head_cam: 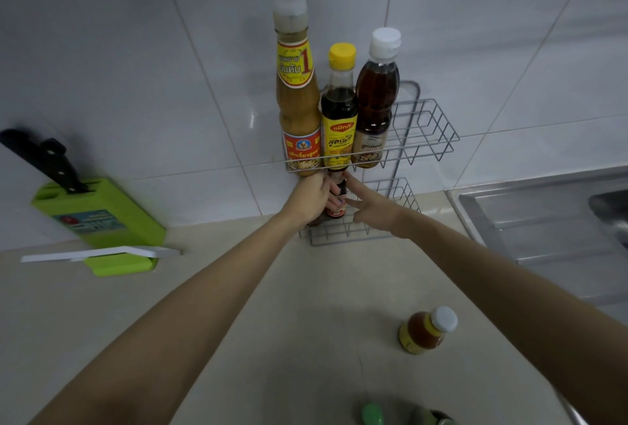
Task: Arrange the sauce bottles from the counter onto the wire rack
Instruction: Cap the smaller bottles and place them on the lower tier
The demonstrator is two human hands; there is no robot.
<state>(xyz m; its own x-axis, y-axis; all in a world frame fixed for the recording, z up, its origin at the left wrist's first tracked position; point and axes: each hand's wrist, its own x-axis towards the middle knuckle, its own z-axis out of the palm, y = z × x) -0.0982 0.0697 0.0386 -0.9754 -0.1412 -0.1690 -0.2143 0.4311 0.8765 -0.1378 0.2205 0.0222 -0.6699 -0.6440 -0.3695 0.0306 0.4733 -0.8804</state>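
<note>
A grey wire rack with two shelves hangs on the tiled wall. Its upper shelf carries three upright bottles: a tall tan sauce bottle, a dark soy bottle with a yellow cap and a brown sauce bottle with a white cap. On the lower shelf stands a small dark bottle with a red label. My left hand is wrapped around it from the left. My right hand touches it from the right with fingers spread. An amber bottle with a white cap stands on the counter.
A green knife block holding a black-handled knife sits at the left, with a white board across its base. A steel sink lies to the right. Green-topped objects show at the bottom edge.
</note>
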